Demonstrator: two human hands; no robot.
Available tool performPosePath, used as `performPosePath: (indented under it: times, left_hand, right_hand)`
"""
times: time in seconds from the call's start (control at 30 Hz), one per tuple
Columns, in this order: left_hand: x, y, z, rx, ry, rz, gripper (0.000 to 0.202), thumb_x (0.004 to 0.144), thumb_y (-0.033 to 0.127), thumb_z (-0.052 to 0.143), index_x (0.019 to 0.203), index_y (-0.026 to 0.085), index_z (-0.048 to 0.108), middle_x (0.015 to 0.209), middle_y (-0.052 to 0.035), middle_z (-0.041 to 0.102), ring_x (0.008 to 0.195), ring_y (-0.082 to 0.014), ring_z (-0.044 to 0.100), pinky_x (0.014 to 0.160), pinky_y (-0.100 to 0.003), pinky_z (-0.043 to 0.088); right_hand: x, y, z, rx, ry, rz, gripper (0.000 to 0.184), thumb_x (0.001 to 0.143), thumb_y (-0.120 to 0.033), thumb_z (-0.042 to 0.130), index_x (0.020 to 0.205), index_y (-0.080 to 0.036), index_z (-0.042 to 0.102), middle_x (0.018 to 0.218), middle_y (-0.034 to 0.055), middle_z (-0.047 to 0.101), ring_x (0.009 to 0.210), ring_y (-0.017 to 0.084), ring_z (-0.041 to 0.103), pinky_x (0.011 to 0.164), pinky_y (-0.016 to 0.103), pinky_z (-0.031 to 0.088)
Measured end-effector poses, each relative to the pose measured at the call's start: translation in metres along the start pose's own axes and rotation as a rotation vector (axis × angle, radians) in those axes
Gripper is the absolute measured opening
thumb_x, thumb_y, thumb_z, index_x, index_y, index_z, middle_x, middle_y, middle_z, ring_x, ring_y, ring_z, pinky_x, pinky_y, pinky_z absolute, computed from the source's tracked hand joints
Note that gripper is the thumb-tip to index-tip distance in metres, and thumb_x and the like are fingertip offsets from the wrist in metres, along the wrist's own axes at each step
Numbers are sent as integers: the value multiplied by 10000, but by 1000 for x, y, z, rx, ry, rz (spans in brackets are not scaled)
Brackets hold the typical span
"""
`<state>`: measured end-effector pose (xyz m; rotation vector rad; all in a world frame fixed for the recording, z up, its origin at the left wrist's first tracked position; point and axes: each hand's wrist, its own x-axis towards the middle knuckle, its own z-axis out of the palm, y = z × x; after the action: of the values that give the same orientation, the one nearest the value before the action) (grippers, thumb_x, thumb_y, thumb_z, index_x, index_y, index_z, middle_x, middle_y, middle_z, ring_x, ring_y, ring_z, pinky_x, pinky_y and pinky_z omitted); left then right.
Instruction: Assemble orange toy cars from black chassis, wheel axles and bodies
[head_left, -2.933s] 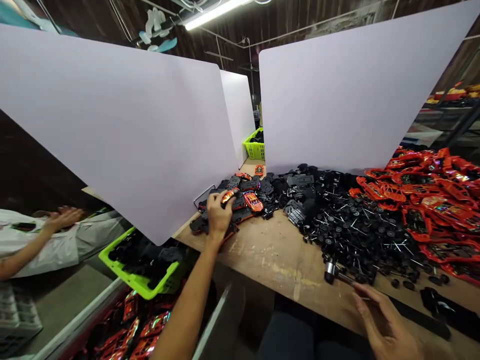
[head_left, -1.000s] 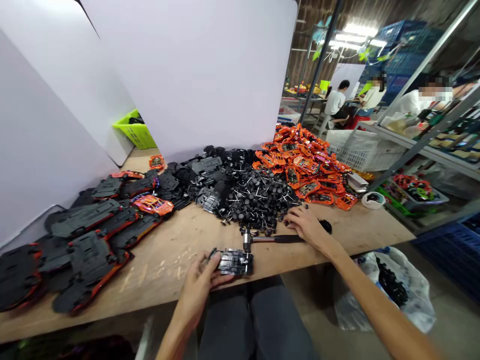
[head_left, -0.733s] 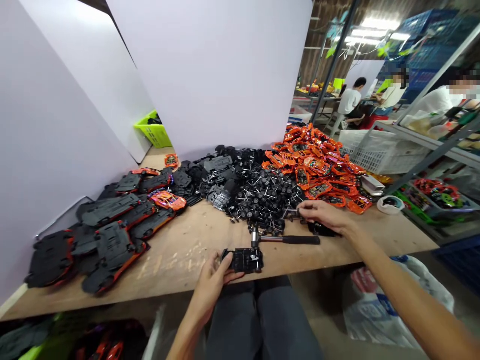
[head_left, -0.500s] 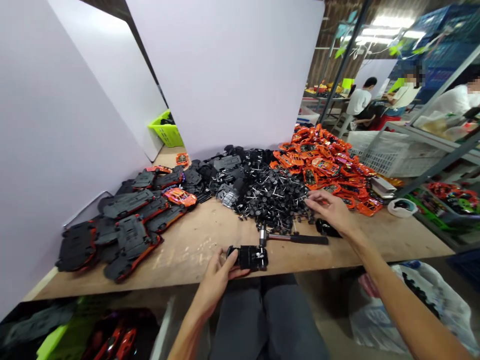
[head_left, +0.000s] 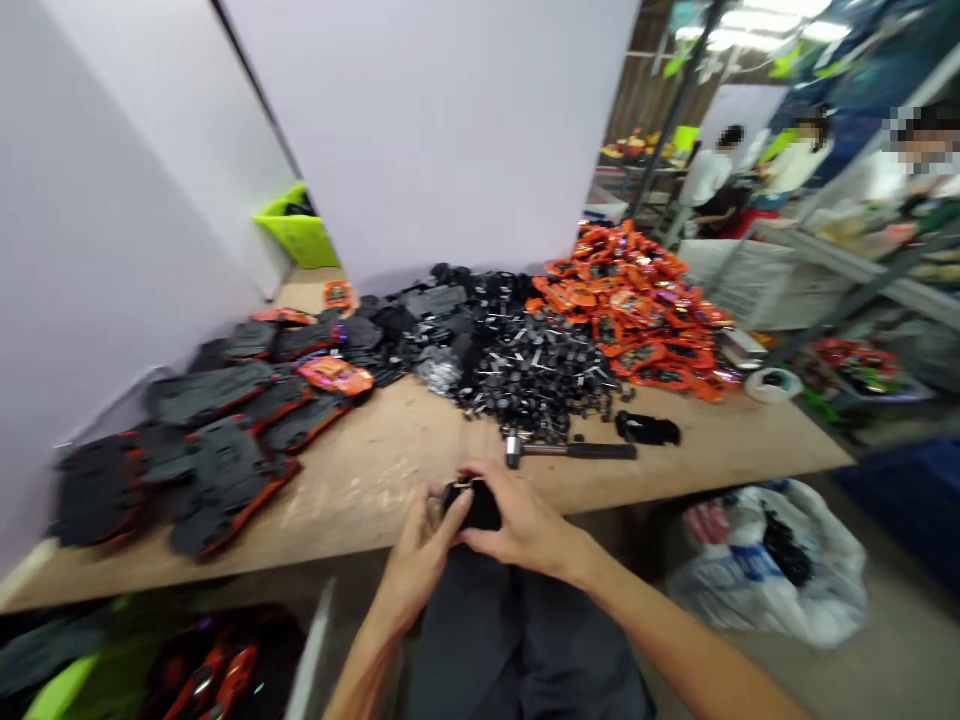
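Both my hands are on a black toy car chassis [head_left: 481, 508] at the table's front edge. My left hand [head_left: 425, 540] grips its left end, thumb on top. From the right, my right hand [head_left: 521, 520] is closed on the same piece, fingers over its far side; whether a small part is also in these fingers I cannot make out. Just behind lies a hammer [head_left: 577, 450], head to the left. Beyond it is a heap of black wheels on metal axles [head_left: 540, 375]. Another black chassis [head_left: 648, 428] lies right of the hammer.
Orange car bodies [head_left: 637, 300] are heaped at the back right, beside a roll of tape [head_left: 772, 385]. Cars lying underside up [head_left: 225, 470] are stacked on the left. White panels [head_left: 450, 130] stand behind. A plastic bag [head_left: 817, 590] sits below right; people work in the background.
My right hand has come from the axle heap to the chassis in my left hand. The chassis has turned, and the view has shifted slightly.
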<state>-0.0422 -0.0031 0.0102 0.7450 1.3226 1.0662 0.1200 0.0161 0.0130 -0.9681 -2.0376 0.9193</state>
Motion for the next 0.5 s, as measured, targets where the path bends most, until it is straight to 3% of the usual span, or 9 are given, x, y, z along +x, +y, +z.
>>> performPosePath:
  times: [0.1, 0.2, 0.23, 0.3, 0.37, 0.5]
  left_hand:
    - [8, 2, 5, -22, 77, -42, 637, 490, 501, 976, 932, 204, 627, 762, 47, 623, 748, -171, 675, 643, -253, 609]
    - [17, 9, 1, -81, 84, -112, 609, 464, 419, 987, 902, 206, 622, 828, 18, 692, 837, -226, 746, 742, -322, 662]
    - [18, 12, -1, -89, 87, -121, 585, 461, 392, 985, 882, 206, 623, 845, 7, 709, 857, -236, 755, 746, -325, 668]
    - [19, 18, -5, -96, 86, -128, 532, 481, 351, 972, 871, 201, 642, 882, -15, 733, 896, -250, 762, 745, -317, 676]
    - [19, 22, -6, -95, 102, -147, 494, 513, 320, 954, 898, 191, 673, 904, -27, 742, 913, -250, 768, 747, -297, 678]
    - [20, 19, -3, -107, 98, -145, 456, 539, 299, 944, 891, 173, 682, 927, -37, 746, 917, -255, 773, 767, -319, 690]
  right_hand:
    - [-8, 8, -35, -81, 69, -29, 702, 870, -307, 825, 1480, -261, 480, 1433, 106, 629, 1349, 258, 594, 1164, 394, 464]
    - [-40, 34, -116, -360, 369, 177, 333, 1014, -325, 630, 1342, -273, 610, 1372, 80, 672, 1295, 242, 621, 1156, 412, 457]
    - [-54, 47, -149, -510, 417, 253, 298, 1024, -309, 595, 1316, -257, 633, 1355, 91, 683, 1289, 253, 623, 1149, 431, 457]
    - [-79, 77, -211, -707, 453, 346, 277, 988, -277, 607, 1245, -199, 675, 1276, 141, 715, 1231, 296, 651, 1098, 471, 487]
    - [-91, 106, -258, -778, 476, 374, 323, 944, -244, 633, 1253, -158, 677, 1317, 195, 689, 1264, 341, 621, 1110, 531, 459]
    - [-85, 139, -304, -848, 414, 372, 326, 878, -209, 705, 1198, -145, 721, 1399, 204, 661, 1320, 348, 580, 1144, 513, 416]
